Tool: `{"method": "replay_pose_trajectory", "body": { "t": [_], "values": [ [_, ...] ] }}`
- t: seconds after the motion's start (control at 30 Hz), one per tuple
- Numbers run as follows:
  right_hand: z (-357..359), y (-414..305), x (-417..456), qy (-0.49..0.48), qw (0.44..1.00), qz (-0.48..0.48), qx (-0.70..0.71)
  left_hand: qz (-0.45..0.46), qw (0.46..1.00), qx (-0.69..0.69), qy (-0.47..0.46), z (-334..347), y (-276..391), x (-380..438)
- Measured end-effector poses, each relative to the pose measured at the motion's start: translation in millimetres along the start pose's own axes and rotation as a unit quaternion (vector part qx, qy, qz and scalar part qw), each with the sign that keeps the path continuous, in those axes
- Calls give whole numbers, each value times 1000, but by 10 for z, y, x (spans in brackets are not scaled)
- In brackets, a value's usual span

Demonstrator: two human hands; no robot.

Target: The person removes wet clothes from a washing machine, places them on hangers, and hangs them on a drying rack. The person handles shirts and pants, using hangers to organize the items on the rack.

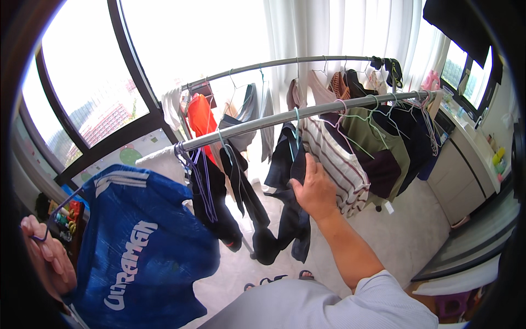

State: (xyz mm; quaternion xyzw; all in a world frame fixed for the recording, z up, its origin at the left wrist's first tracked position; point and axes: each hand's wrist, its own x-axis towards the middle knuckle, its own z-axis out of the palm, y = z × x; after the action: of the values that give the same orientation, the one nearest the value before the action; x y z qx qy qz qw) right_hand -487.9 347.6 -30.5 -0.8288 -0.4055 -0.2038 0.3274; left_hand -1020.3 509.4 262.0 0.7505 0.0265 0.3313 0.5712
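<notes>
At the left edge, my left hand [51, 253] holds the hook of a purple clothes hanger [61, 205]. From that hanger hangs a blue short-sleeved T-shirt [144, 234] with white shoulder stripes and white lettering. My right hand [318, 191] reaches to the front rail and pinches the edge of a dark garment [296, 168], which hangs on a teal hanger [296, 127]. Just right of that hand is a white striped shirt [333, 160]. Black trousers [263, 230] hang to its left, their lower part bunched.
The front metal rail [267, 120] slopes across the view, with several empty purple hangers [201, 181] at its left end. Behind it runs a second rail [283, 61] with more clothes, including a red garment [202, 117]. Windows [86, 82] and a white curtain [345, 33] stand beyond.
</notes>
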Motion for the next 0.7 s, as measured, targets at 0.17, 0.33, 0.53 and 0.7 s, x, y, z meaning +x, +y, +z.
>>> {"method": "replay_pose_trajectory", "body": {
  "t": [0.17, 0.33, 0.53, 0.7],
  "values": [
    [66, 227, 7, -101, 992, 81, 11, 43, 997, 14, -67, -125, -15, 527],
    [161, 283, -3, -80, 994, 66, 22, 60, 992, 2, -107, 354, -159, 1175],
    [175, 350, -21, -91, 994, 26, 58, 121, 987, -8, 106, 1599, -674, 1436],
    [10, 645, -153, -65, 996, 27, 54, 152, 956, 12, 252, 2232, -1224, 1491]
  ]
}}
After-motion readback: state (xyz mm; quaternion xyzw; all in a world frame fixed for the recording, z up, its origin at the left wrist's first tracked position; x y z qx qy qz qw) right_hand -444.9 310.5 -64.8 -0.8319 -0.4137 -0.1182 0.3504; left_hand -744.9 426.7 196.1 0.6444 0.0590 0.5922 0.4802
